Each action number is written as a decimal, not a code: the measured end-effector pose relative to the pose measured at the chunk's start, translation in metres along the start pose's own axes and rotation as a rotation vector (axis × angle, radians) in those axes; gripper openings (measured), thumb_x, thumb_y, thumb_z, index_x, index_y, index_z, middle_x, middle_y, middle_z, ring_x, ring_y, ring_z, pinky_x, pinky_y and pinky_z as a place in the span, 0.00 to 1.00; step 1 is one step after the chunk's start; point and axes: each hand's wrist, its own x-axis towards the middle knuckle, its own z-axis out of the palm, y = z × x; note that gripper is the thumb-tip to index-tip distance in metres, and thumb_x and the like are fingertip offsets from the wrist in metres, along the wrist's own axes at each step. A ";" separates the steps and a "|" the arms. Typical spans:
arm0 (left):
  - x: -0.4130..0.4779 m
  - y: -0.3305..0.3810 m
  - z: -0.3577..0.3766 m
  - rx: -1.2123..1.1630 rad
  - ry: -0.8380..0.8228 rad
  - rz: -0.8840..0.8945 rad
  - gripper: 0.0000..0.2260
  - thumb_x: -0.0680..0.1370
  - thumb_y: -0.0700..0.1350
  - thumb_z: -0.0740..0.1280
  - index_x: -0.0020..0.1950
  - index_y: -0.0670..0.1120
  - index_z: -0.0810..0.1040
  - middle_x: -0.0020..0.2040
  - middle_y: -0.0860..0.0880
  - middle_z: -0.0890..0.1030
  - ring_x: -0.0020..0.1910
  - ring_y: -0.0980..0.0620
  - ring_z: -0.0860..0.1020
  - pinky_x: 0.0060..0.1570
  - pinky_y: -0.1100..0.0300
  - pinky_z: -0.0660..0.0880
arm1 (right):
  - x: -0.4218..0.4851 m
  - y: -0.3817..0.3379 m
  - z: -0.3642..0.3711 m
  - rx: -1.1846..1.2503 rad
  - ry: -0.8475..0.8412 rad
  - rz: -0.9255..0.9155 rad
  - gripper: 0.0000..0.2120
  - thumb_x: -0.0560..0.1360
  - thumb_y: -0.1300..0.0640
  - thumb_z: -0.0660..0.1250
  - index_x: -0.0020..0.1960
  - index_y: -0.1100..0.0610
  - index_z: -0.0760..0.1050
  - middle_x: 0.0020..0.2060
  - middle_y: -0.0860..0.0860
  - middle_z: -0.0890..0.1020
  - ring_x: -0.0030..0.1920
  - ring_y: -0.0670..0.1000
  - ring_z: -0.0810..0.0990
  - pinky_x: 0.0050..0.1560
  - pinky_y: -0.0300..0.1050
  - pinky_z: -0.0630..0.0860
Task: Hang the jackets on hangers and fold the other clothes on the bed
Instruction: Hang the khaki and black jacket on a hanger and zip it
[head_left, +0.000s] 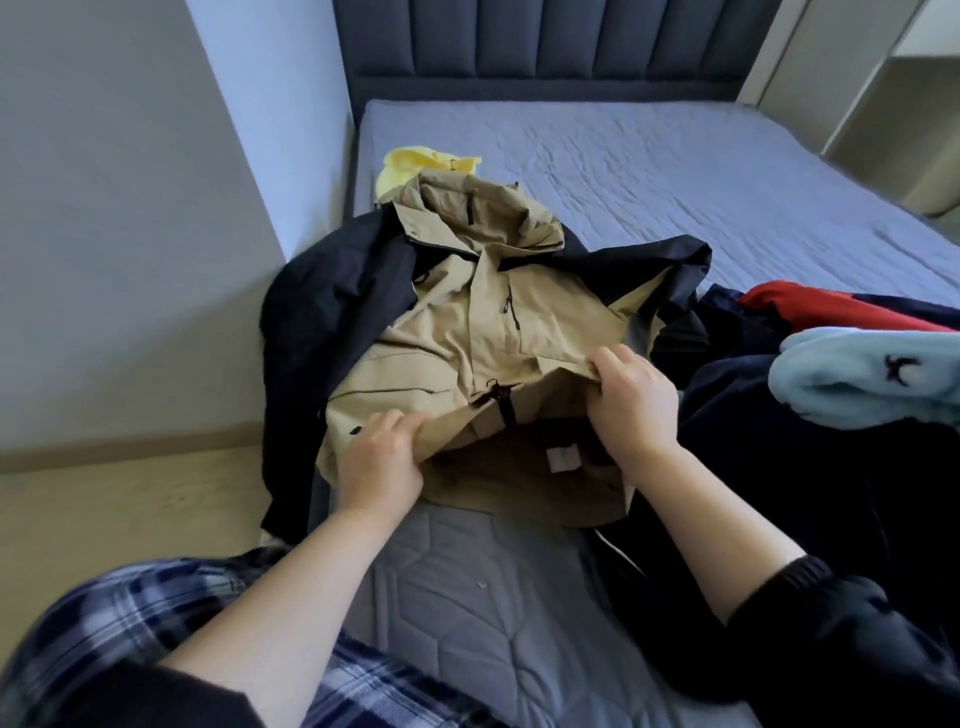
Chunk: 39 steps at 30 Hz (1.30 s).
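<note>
A tan hooded jacket (457, 322) lies front up on the bed (675, 171), spread over a black jacket (332, 301). My left hand (382, 457) grips the tan jacket's bottom hem on the left side. On the right side my right hand (634, 400) grips the same hem and lifts it, so the inner lining and a white label (562, 458) show. The zipper's lower end (501, 400) sits between my hands. No hanger is in view.
A yellow garment (410, 166) lies beyond the hood near the bed's left edge. At the right lies a pile: a dark navy garment (779, 467), a red piece (810, 306) and a light blue fleece item (872, 379). Wall and floor lie left of the bed.
</note>
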 end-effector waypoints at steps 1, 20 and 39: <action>0.000 -0.007 -0.004 0.015 0.010 -0.103 0.18 0.66 0.29 0.66 0.52 0.44 0.81 0.46 0.46 0.79 0.49 0.42 0.76 0.39 0.53 0.73 | 0.001 0.002 -0.001 0.005 -0.009 -0.012 0.05 0.67 0.69 0.66 0.42 0.62 0.75 0.35 0.57 0.77 0.36 0.60 0.76 0.32 0.45 0.65; 0.036 -0.022 -0.077 -0.162 0.311 -0.766 0.09 0.75 0.33 0.57 0.47 0.46 0.72 0.48 0.42 0.77 0.44 0.43 0.73 0.43 0.54 0.68 | 0.021 0.061 -0.042 0.152 -0.185 0.574 0.08 0.73 0.61 0.61 0.47 0.59 0.77 0.47 0.60 0.80 0.50 0.64 0.79 0.42 0.46 0.69; 0.044 -0.043 -0.105 -0.174 0.232 -0.860 0.10 0.76 0.36 0.60 0.51 0.40 0.79 0.49 0.37 0.79 0.46 0.37 0.78 0.43 0.53 0.75 | 0.035 0.085 -0.059 0.173 0.013 0.650 0.09 0.69 0.66 0.59 0.43 0.56 0.75 0.46 0.62 0.81 0.50 0.64 0.78 0.44 0.48 0.69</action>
